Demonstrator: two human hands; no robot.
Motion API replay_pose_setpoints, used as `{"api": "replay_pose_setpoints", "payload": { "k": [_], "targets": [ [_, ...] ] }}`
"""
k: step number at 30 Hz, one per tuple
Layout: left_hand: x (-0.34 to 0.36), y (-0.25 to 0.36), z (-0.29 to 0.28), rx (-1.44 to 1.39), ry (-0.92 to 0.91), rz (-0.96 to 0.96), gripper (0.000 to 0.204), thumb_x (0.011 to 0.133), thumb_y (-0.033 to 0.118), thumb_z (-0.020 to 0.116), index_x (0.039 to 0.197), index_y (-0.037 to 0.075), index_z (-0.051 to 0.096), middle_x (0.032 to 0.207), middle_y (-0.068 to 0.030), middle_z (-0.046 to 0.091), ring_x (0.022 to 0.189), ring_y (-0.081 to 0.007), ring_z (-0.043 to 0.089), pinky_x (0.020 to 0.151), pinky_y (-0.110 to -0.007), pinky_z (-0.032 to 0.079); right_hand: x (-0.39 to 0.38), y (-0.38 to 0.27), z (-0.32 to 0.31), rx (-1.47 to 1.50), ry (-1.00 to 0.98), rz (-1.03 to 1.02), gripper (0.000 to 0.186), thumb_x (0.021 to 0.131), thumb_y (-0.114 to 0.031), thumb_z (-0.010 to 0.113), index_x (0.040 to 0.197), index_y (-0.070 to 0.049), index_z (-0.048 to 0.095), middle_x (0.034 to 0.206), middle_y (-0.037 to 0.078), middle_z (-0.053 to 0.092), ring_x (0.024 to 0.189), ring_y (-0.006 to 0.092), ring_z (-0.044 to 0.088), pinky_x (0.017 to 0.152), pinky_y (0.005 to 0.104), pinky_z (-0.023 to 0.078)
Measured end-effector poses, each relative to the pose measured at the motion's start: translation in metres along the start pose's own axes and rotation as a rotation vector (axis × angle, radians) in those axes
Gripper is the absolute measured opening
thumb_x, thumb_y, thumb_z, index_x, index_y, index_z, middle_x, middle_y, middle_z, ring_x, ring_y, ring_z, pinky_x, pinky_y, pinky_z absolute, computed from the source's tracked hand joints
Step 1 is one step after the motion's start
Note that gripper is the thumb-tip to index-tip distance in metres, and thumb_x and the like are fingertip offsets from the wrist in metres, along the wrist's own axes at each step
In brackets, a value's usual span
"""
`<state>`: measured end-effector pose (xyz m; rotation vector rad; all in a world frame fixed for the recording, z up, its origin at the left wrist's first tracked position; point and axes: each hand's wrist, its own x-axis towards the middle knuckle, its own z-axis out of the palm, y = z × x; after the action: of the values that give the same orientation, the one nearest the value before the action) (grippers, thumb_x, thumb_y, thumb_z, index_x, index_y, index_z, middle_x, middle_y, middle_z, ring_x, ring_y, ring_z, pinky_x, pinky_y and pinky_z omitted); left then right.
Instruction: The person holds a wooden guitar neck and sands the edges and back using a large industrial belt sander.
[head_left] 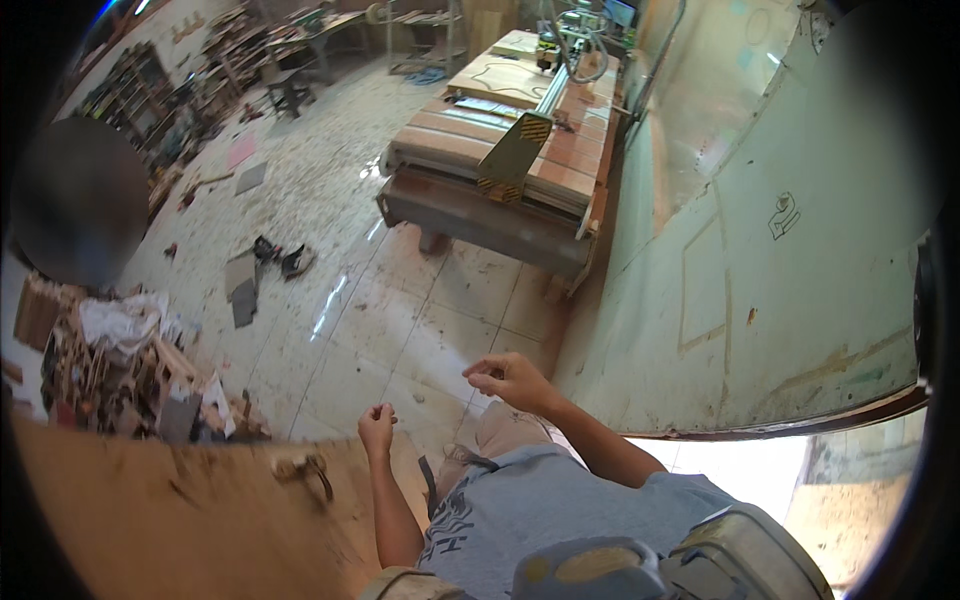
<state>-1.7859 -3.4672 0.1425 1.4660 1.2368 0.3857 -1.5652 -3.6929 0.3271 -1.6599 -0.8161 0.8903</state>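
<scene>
My left hand (376,428) is raised beside a plywood board (170,510) at the lower left, its fingers curled; whatever it may hold is too small to make out. My right hand (502,378) hangs a little higher and to the right, loosely bent with fingers apart and nothing visible in it. A small object with a dark strap (300,470) is on the plywood. My grey shirt and legs show below.
A large cutting machine (485,195) with wooden panels stands ahead. A pale green wall (760,290) runs along the right. A scrap pile (140,370), dark items (295,260) and flat grey pieces (242,290) lie on the dusty tiled floor. Cluttered shelves (150,90) line the back left.
</scene>
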Motion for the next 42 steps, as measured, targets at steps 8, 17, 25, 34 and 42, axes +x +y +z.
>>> {"api": "replay_pose_setpoints", "payload": {
  "k": [8, 17, 25, 34, 42],
  "targets": [
    [0.175, 0.03, 0.027, -0.391, 0.004, -0.389, 0.025, 0.092, 0.023, 0.062, 0.103, 0.001, 0.061, 0.086, -0.0105, 0.066, 0.071, -0.0245, 0.066, 0.061, -0.035, 0.051, 0.104, 0.029, -0.028, 0.041, 0.105, 0.166, 0.025, 0.091, -0.019, 0.066, 0.106, 0.0, 0.071, 0.088, 0.009, 0.071, 0.073, 0.0117, 0.062, 0.068, 0.0285, 0.051],
    [0.254, -0.115, -0.02, -0.176, -0.037, -0.808, 0.029, 0.091, 0.027, 0.06, 0.102, 0.0, 0.058, 0.09, -0.0138, 0.066, 0.063, -0.0258, 0.064, 0.051, -0.039, 0.051, 0.291, 0.007, -0.135, 0.084, 0.183, 0.108, 0.023, 0.092, -0.017, 0.067, 0.106, 0.0, 0.071, 0.087, 0.005, 0.07, 0.075, 0.0101, 0.06, 0.068, 0.0269, 0.05],
    [0.366, -0.029, -0.01, 0.423, -0.404, -0.676, 0.035, 0.089, 0.032, 0.062, 0.104, 0.0, 0.063, 0.089, -0.0109, 0.068, 0.067, -0.0227, 0.066, 0.05, -0.035, 0.049, 0.342, -0.036, -0.203, 0.001, 0.393, -0.015, 0.02, 0.09, -0.018, 0.069, 0.101, -0.002, 0.072, 0.094, 0.007, 0.071, 0.082, 0.0131, 0.064, 0.075, 0.0287, 0.05],
    [0.656, 0.211, 0.126, 0.955, -0.973, -0.1, 0.045, 0.088, 0.041, 0.064, 0.107, 0.0, 0.066, 0.094, -0.0087, 0.068, 0.074, -0.0199, 0.067, 0.053, -0.031, 0.047, 0.255, -0.128, -0.142, -0.078, 1.605, -0.061, 0.012, 0.091, -0.004, 0.063, 0.101, 0.0, 0.067, 0.095, 0.004, 0.064, 0.085, 0.0106, 0.058, 0.078, 0.0235, 0.047],
    [0.661, 0.281, 0.286, 1.619, -1.572, 0.116, 0.052, 0.09, 0.053, 0.061, 0.121, 0.011, 0.059, 0.104, -0.0046, 0.064, 0.088, -0.0221, 0.063, 0.081, -0.044, 0.05, 0.225, -0.266, 0.15, -1.887, 2.516, 0.275, 0.013, 0.089, 0.001, 0.06, 0.086, 0.012, 0.065, 0.086, 0.021, 0.068, 0.072, 0.0239, 0.064, 0.074, 0.0322, 0.055]
  ]
}}
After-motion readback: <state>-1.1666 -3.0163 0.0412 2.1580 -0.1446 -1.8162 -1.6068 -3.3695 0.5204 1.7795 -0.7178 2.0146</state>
